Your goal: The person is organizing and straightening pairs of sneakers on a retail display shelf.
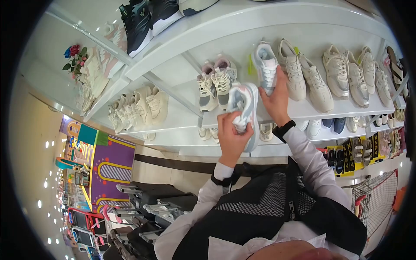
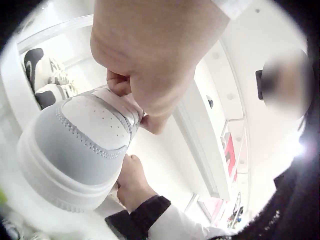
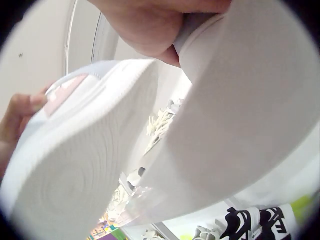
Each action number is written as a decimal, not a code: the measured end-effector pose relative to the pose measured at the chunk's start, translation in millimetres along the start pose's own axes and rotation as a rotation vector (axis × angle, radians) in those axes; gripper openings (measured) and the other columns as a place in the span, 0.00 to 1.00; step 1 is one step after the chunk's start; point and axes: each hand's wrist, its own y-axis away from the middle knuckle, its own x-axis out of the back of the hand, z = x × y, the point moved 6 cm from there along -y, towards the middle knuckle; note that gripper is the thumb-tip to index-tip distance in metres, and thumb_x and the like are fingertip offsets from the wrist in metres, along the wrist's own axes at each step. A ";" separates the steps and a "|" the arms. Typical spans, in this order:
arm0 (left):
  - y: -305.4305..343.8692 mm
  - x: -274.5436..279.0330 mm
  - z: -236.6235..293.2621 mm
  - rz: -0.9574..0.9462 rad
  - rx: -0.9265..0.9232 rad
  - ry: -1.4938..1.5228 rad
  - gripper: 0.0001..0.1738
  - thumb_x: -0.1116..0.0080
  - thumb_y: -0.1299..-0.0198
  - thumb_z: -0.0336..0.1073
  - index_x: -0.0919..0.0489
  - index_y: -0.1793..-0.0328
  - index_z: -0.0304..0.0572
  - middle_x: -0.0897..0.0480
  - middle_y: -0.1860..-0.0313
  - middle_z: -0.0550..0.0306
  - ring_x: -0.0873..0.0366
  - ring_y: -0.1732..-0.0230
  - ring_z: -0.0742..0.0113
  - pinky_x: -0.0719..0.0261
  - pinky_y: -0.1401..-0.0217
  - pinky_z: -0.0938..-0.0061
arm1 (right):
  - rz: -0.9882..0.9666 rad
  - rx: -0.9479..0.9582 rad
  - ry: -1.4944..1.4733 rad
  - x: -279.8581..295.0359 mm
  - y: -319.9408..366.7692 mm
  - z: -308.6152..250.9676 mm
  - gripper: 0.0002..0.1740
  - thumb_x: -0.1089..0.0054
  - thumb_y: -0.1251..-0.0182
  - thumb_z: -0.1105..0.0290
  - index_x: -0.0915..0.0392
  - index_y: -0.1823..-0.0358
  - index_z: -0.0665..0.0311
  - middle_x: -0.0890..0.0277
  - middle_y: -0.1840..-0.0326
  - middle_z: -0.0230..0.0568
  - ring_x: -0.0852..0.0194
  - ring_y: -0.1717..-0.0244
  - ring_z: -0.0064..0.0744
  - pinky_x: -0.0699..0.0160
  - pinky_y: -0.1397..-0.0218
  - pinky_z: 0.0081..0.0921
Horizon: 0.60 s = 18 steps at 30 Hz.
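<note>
- The left hand [image 1: 233, 135] grips a white, grey and pink lace-up sneaker [image 1: 245, 106] by its middle, in front of the white shelf board [image 1: 303, 108].
- The right hand [image 1: 276, 97] pinches a pale lace-up sneaker [image 1: 267, 69] above that board; whether it touches is unclear.
- Both should be light, pliable above, firmer in the sole; midfoot sides seem the surest hold.
- The first shows a grey toe, perforated white panel and ridged sole.
- On the board: cream lace-up shoes [image 1: 318, 82].
</note>
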 end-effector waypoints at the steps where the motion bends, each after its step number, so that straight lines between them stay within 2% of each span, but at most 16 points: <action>1: -10.0 -1.1 1.0 0.021 -0.016 0.025 0.34 0.16 0.47 0.24 0.15 0.32 0.43 0.22 0.40 0.55 0.34 0.75 0.75 0.29 0.71 0.76 | -0.005 0.026 0.028 -2.1 0.7 -1.1 0.60 0.18 0.33 0.71 0.47 0.05 0.71 0.37 0.10 0.71 0.34 0.13 0.72 0.34 0.10 0.56; 5: -54.1 -9.6 -2.4 0.059 -0.006 0.018 0.33 0.16 0.46 0.24 0.15 0.33 0.44 0.23 0.42 0.55 0.34 0.74 0.74 0.29 0.70 0.75 | 0.022 0.079 0.071 -6.0 2.1 -3.5 0.60 0.18 0.34 0.72 0.46 0.05 0.69 0.36 0.11 0.69 0.34 0.14 0.74 0.33 0.11 0.58; 7: -72.5 -15.4 -9.9 0.085 0.004 -0.005 0.32 0.18 0.46 0.28 0.15 0.33 0.49 0.21 0.42 0.54 0.24 0.68 0.64 0.21 0.63 0.68 | 0.033 0.056 0.109 -8.6 1.0 -1.6 0.61 0.18 0.35 0.71 0.46 0.04 0.66 0.36 0.10 0.67 0.34 0.14 0.74 0.33 0.12 0.59; 11: -97.6 -23.8 -18.6 0.060 0.029 -0.087 0.31 0.18 0.44 0.30 0.16 0.33 0.50 0.23 0.45 0.54 0.22 0.63 0.60 0.19 0.58 0.64 | -0.007 -0.003 0.177 -14.1 0.6 2.6 0.59 0.18 0.35 0.68 0.43 0.05 0.63 0.36 0.10 0.66 0.34 0.14 0.70 0.33 0.11 0.60; 13: -105.0 -28.3 -21.8 0.065 0.000 -0.086 0.31 0.18 0.44 0.31 0.17 0.33 0.51 0.23 0.44 0.54 0.20 0.61 0.57 0.18 0.56 0.63 | -0.091 -0.033 0.228 -18.7 1.9 7.0 0.57 0.17 0.35 0.69 0.40 0.07 0.62 0.37 0.09 0.68 0.34 0.13 0.72 0.31 0.12 0.57; 18: -115.1 -32.9 -22.1 0.075 -0.036 -0.076 0.32 0.18 0.44 0.31 0.17 0.32 0.52 0.22 0.43 0.52 0.15 0.53 0.51 0.14 0.50 0.58 | -0.093 -0.008 0.213 -17.6 8.6 10.3 0.54 0.18 0.34 0.67 0.37 0.09 0.63 0.36 0.10 0.64 0.33 0.14 0.67 0.33 0.12 0.59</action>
